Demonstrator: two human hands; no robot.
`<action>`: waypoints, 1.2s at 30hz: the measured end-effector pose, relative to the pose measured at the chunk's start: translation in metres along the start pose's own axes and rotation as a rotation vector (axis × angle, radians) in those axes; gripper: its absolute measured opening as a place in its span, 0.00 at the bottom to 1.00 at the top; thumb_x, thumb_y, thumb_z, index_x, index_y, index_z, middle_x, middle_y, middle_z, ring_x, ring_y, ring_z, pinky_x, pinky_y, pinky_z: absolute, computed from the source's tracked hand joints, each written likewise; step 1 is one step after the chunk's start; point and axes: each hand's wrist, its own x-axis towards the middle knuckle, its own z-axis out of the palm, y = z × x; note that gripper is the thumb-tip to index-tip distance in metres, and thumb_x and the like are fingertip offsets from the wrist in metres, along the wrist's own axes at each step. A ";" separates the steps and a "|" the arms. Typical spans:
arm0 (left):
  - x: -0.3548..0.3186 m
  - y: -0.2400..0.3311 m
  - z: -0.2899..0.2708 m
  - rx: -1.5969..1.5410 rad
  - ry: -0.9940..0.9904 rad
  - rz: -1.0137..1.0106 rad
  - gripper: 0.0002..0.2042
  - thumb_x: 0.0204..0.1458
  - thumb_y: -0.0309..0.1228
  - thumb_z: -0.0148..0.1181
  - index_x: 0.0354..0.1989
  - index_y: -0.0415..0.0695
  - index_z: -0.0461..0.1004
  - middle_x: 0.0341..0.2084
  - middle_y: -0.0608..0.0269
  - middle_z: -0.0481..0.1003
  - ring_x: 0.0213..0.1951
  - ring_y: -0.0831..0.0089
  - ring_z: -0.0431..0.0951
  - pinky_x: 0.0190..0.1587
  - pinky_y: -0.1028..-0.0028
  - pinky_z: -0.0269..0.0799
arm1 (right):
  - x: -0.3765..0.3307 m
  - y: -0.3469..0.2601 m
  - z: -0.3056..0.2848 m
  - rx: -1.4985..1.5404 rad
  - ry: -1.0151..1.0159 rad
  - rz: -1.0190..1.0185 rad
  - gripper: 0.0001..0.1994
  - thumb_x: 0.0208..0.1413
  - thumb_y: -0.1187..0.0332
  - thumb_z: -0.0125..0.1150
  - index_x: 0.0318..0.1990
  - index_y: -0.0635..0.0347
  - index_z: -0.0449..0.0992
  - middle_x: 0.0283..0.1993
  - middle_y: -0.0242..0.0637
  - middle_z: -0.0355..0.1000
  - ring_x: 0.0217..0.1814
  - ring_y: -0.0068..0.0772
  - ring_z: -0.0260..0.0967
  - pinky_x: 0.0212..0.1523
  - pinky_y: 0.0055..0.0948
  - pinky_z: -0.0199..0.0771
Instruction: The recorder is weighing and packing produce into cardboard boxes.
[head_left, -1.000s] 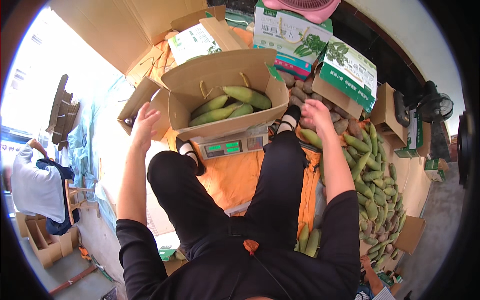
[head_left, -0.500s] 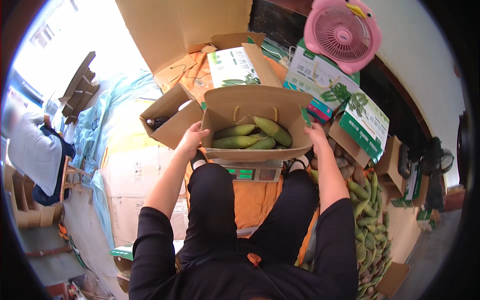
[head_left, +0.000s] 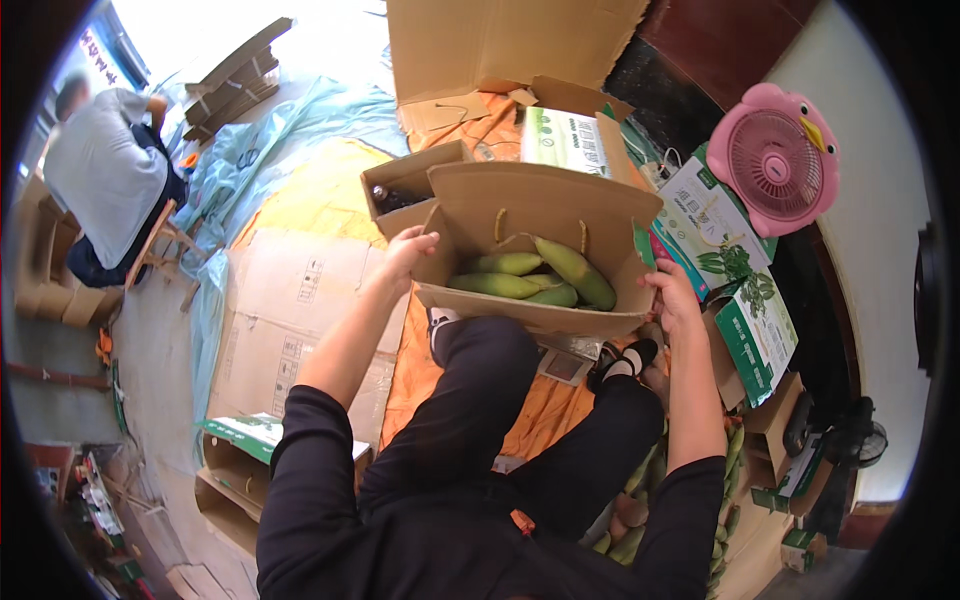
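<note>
In front of me an open cardboard box [head_left: 540, 322] with yellow rope handles holds several long green radishes [head_left: 572, 272]. My left hand [head_left: 408, 254] is closed on the box's left edge. At the right edge my right hand [head_left: 674, 294] grips the box wall, close to a green flap. The box is tilted a little toward me, above my knees and feet. Behind and below it, a metal scale [head_left: 566, 367] shows only in part; its lit display is hidden.
A small box [head_left: 412, 180] with dark bottles stands just behind. White-green printed boxes [head_left: 705, 215] and a pink fan [head_left: 775, 160] are at the right. Loose radishes [head_left: 640, 480] lie by my right leg. At the far left a person [head_left: 110, 170] sits on a stool.
My hands have lifted the box off the scale and carried it to the right. My view and legs have turned, and the scale's lit display is now covered.
</note>
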 end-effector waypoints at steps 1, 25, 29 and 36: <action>-0.009 0.008 -0.013 -0.045 0.000 0.001 0.26 0.50 0.30 0.63 0.57 0.38 0.64 0.29 0.71 0.70 0.31 0.82 0.69 0.38 0.76 0.71 | -0.003 -0.007 0.012 -0.011 -0.013 0.005 0.25 0.51 0.76 0.54 0.59 0.62 0.60 0.43 0.39 0.71 0.40 0.29 0.72 0.36 0.30 0.74; -0.229 -0.009 -0.479 0.766 0.715 -0.163 0.25 0.51 0.35 0.61 0.56 0.39 0.64 0.27 0.66 0.72 0.28 0.77 0.69 0.30 0.73 0.66 | -0.206 0.154 0.397 -0.460 -0.885 0.394 0.33 0.41 0.69 0.66 0.58 0.56 0.60 0.40 0.41 0.67 0.28 0.30 0.63 0.22 0.32 0.68; -0.209 -0.040 -0.475 1.466 0.735 -0.354 0.28 0.45 0.36 0.66 0.54 0.36 0.67 0.42 0.53 0.77 0.43 0.65 0.76 0.45 0.65 0.71 | -0.205 0.130 0.379 -0.289 -1.144 0.241 0.26 0.46 0.71 0.59 0.56 0.64 0.65 0.40 0.42 0.71 0.36 0.33 0.69 0.28 0.32 0.71; -0.192 -0.051 -0.450 0.938 0.582 0.216 0.20 0.49 0.27 0.60 0.50 0.32 0.69 0.44 0.48 0.75 0.46 0.61 0.75 0.51 0.68 0.68 | -0.180 0.113 0.368 -0.205 -1.015 -0.077 0.17 0.46 0.73 0.53 0.46 0.65 0.73 0.34 0.40 0.73 0.30 0.28 0.70 0.28 0.29 0.71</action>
